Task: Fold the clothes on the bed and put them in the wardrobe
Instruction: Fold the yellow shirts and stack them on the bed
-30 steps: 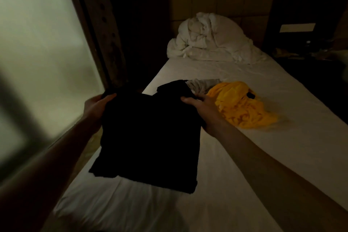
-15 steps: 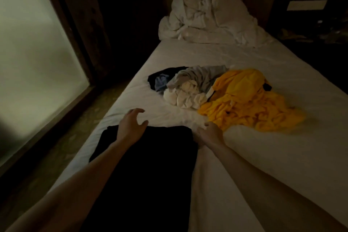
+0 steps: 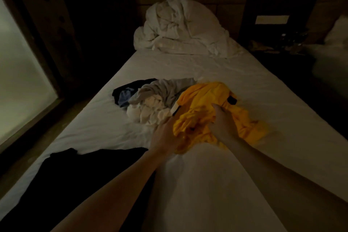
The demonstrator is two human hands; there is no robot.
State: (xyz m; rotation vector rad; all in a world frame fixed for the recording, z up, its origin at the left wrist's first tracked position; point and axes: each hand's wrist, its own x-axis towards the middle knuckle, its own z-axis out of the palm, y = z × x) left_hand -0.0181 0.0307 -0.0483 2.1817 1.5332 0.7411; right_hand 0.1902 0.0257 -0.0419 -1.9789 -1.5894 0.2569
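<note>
The yellow garment (image 3: 211, 111) lies crumpled on the bed (image 3: 216, 184), centre-right of the sheet. It appears light, soft and limp, likely to sag wherever unsupported; a hold at a hem, shoulder seam or collar would let it hang open for folding. The right hand (image 3: 223, 126) has its fingers clenched into the bunched cloth. The left hand (image 3: 165, 135) touches the garment's 9 o'clock edge; its grasp cannot be told. Unfolded clothes (image 3: 150, 100) lie at 10 o'clock, touching it. A black garment (image 3: 90, 171) lies flat at 7 o'clock. A white duvet (image 3: 180, 28) sits heaped at 12 o'clock.

No legible text anywhere.
</note>
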